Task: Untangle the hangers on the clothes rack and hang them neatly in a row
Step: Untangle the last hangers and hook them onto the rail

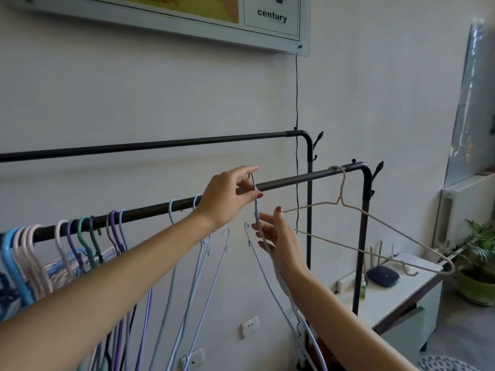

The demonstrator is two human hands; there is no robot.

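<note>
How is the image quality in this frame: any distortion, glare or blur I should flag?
Head view: wide-angle bowing curves the back rail and the poster frame; daylight glares on the plastic sheet at right; both hands and the light blue hanger stay fairly sharp.

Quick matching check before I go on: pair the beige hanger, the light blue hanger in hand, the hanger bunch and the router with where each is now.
Things:
1. beige hanger
2. light blue hanger
3. hanger bunch
4. router

Places:
A. crowded at the front rail's left end
B. on the low cabinet at right
C. pinched at its hook by the left hand, with the right hand on its neck
D. alone near the front rail's right end

Pairs: 1-D, 2-C, 3-A, 4-B
</note>
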